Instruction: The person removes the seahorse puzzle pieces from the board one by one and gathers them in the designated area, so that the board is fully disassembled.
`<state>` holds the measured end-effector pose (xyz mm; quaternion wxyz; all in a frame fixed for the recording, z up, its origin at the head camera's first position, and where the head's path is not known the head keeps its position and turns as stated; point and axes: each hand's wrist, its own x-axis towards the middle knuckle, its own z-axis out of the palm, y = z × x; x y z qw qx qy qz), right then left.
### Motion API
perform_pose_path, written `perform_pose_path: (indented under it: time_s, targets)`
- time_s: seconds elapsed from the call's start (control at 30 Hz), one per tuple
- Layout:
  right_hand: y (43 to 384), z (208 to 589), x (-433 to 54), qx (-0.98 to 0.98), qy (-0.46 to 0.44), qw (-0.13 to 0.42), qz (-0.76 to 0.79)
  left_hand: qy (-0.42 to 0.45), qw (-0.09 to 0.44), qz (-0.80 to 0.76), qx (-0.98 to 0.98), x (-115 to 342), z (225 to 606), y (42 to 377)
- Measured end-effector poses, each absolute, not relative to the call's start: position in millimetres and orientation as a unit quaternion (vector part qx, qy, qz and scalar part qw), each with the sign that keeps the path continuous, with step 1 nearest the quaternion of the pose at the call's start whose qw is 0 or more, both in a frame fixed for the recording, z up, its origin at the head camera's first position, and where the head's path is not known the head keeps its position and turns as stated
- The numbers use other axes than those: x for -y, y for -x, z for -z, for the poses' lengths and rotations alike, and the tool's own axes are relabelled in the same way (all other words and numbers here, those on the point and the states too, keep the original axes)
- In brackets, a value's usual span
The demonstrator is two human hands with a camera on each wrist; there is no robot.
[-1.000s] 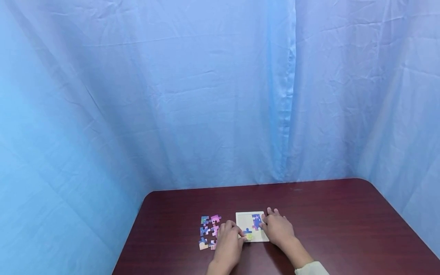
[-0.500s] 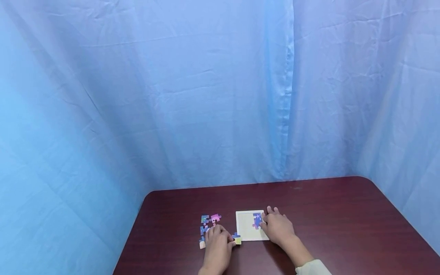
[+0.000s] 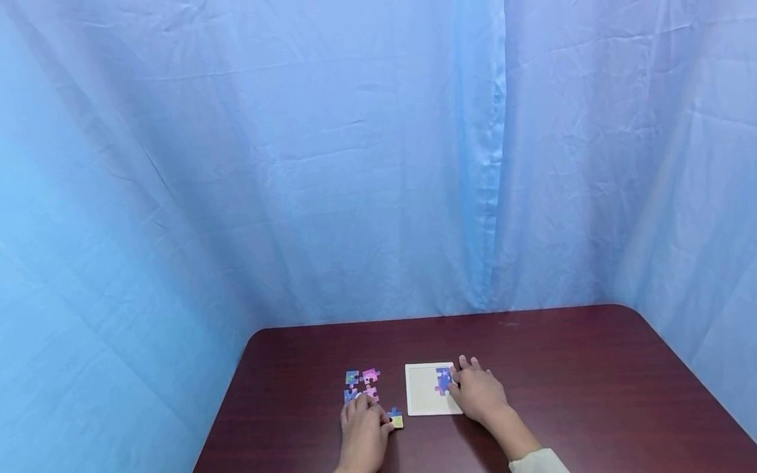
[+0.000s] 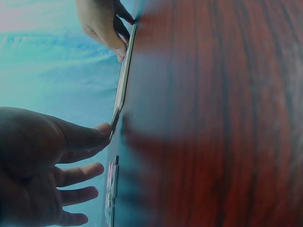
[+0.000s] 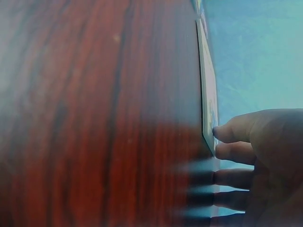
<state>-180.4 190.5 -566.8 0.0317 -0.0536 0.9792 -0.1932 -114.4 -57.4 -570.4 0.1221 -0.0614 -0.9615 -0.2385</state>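
Note:
Between the thumb and forefinger of my left hand point(image 3: 362, 430) is a jigsaw piece point(image 3: 397, 420), blue on top and yellow below. The left wrist view shows this piece point(image 4: 114, 122) edge-on and tilted at the fingertips, the other fingers spread. To its right lies a pale square puzzle tray point(image 3: 421, 389) with blue and pink joined pieces point(image 3: 443, 380) along its right side. My right hand point(image 3: 480, 393) rests at the tray's right edge with fingers extended. In the right wrist view, thumb and forefinger touch the tray's corner point(image 5: 206, 94).
Loose jigsaw pieces point(image 3: 369, 376) lie left of the tray, the nearest ones hidden under my left hand. All of it rests on a dark red wooden table point(image 3: 568, 368) with rounded far corners. Blue curtains point(image 3: 378, 164) hang behind and at both sides.
My left hand has drawn the blue-and-yellow piece off the tray's lower left, moving left and toward me over the table. My right hand has stayed at the tray's right edge.

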Motion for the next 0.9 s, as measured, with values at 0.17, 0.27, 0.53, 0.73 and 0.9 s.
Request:
perform_pose_path:
  time_s: [0.17, 0.27, 0.53, 0.73, 0.9]
  targets:
    - [180, 567, -191, -0.979, 0.053, 0.032, 0.195, 0.056, 0.105, 0.256, 0.959, 61, 569, 114]
    - [180, 567, -191, -0.979, 0.052, 0.031, 0.195, 0.055, 0.106, 0.259, 0.959, 62, 569, 115]
    - [179, 567, -190, -0.979, 0.056, 0.034, 0.194, 0.058, 0.139, 0.252, 0.956, 62, 569, 115]
    - [180, 568, -193, -0.979, 0.070, 0.033, 0.188, 0.081, 0.156, 0.246, 0.953, 52, 568, 116]
    - [180, 570, -195, -0.979, 0.076, 0.026, 0.185, 0.103, 0.155, 0.245, 0.951, 37, 567, 116]
